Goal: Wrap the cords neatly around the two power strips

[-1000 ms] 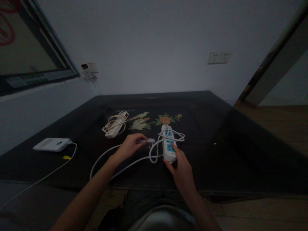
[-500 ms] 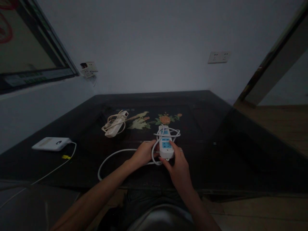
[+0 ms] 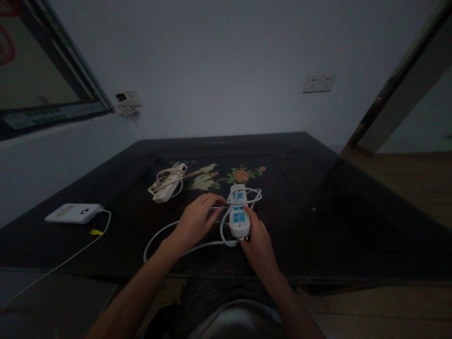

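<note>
A white power strip (image 3: 240, 229) with blue socket panels lies lengthwise in front of me, its white cord (image 3: 254, 190) looped around its far half. My right hand (image 3: 260, 245) grips the strip's near end from the right, thumb on top and the other fingers mostly hidden below. Just left of the strip is my left hand (image 3: 197, 219), thumb and fingers apart, fingertips close to the cord loops. Whether those tips touch the cord I cannot tell. The rest of the cord curves out to the left, passing behind my left wrist.
On the dark table (image 3: 318, 245) with a painted flower pattern lies a second power strip (image 3: 169, 184), wrapped in its beige cord. A white power bank (image 3: 73, 213) with a cable and yellow tag (image 3: 95, 232) rests at the left. Wall sockets (image 3: 318, 83) are behind.
My left hand has come away from the power strip to the left, its fingers opening. My right hand keeps its hold, and the strip's near end has shifted slightly left.
</note>
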{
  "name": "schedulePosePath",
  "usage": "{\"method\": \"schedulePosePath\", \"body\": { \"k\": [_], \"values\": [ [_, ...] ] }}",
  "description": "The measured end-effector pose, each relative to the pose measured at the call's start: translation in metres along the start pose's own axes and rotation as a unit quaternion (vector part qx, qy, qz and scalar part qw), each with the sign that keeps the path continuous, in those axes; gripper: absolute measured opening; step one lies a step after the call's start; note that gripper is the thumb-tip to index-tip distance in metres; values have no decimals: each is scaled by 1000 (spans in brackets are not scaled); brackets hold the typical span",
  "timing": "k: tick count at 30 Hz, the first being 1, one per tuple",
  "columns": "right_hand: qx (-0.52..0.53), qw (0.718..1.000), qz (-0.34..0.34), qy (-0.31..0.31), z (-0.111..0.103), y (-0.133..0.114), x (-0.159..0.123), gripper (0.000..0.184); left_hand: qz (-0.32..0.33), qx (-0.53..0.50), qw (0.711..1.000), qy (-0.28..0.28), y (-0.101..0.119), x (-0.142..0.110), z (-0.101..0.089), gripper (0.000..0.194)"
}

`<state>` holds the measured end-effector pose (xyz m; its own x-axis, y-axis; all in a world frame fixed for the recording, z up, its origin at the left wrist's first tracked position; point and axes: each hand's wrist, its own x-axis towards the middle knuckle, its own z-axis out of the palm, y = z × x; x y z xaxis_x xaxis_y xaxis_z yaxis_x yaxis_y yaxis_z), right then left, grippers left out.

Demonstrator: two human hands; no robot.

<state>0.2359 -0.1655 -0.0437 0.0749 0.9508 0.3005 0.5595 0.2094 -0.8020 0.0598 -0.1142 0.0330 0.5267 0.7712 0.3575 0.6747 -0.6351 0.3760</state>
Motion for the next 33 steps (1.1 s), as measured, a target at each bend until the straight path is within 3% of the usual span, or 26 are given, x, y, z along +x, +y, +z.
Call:
{"method": "schedulePosePath", "body": {
  "k": [3,6,16,22,26,33],
  "values": [
    [11,1000,-6,-9,2,3,1,77,127,-19,988,-89,23,-2,1,41],
    [24,999,-22,-13,4,6,2,82,178,-8,974,-140,33,1,7,61],
    [74,997,-25,-14,2,13,4,78,177,67,964,-188,24,0,15,76],
    [125,991,-14,-48,-12,14,5,75,177,87,967,-159,20,2,26,72],
    [175,983,25,-58,-20,18,2,66,172,72,971,-148,18,2,23,67],
    [264,959,97,-40,-60,23,-3,46,145,-30,981,-123,12,-4,9,73]
  ]
}}
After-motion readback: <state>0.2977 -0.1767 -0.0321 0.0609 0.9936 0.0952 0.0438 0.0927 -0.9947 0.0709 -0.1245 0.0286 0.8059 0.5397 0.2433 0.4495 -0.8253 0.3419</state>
